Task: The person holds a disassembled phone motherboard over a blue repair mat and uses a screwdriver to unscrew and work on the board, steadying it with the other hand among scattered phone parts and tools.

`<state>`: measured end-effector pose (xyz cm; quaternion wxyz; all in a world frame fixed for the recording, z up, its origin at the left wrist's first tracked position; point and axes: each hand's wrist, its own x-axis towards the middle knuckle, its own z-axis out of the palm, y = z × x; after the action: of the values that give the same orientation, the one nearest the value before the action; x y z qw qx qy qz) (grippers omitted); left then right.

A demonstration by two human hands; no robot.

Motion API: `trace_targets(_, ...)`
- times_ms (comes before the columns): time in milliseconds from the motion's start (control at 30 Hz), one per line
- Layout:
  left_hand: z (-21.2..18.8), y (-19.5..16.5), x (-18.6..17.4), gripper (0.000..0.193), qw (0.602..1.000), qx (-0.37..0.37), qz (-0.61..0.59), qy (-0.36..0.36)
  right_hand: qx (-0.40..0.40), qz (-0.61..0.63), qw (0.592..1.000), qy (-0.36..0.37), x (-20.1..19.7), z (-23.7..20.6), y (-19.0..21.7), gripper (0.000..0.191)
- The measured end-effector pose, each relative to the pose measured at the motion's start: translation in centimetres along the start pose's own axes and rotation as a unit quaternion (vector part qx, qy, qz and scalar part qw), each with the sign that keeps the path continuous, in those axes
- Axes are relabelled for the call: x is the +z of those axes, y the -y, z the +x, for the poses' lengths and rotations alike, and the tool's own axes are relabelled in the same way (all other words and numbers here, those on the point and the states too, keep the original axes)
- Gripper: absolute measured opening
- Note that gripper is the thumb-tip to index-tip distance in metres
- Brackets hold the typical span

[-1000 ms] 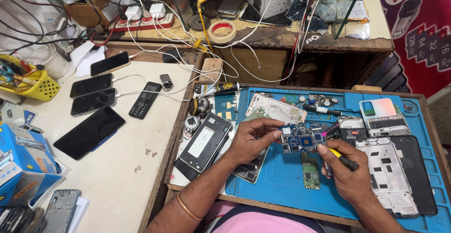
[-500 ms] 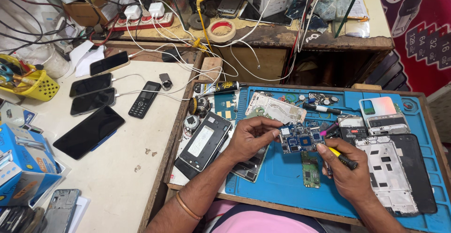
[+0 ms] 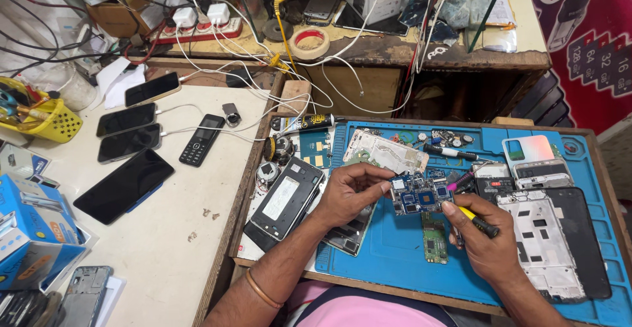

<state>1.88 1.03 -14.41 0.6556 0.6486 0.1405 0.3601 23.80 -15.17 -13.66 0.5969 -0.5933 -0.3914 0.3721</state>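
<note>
While the left hand [image 3: 352,192] pinches the board [image 3: 421,193] steady above the mat [image 3: 395,248], fingers closed on its edge. Right hand [image 3: 484,238] grips a screwdriver [image 3: 477,220], fist closed, tip at the board.

Blue circuit board [image 3: 419,195]: we note matt laminate, shiny metal shields.
Blue work mat [image 3: 395,248]: smooth matt rubber.
Black phone screens [image 3: 124,185]: glossy glass.

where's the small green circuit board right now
In the head view, the small green circuit board lies on the blue work mat, just below the blue board and left of the right hand.
</note>
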Motion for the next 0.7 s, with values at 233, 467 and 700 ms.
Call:
trace_targets(233,-0.05,0.31,-0.28,0.02,1.0,-0.002,0.019,-0.001,0.002,-0.003,1.0,0.005,-0.04,-0.01,-0.38,0.021)
trace_targets(467,-0.16,0.39,-0.29,0.021,1.0,-0.022,0.011,-0.01,-0.002,0.001,1.0,0.009,-0.04,0.0,-0.53,0.02)
trace_targets(700,-0.09,0.1,-0.21,0.021,1.0,-0.017,-0.001,-0.012,0.0,0.006,1.0,0.014,0.0,0.12,-0.58,0.022)
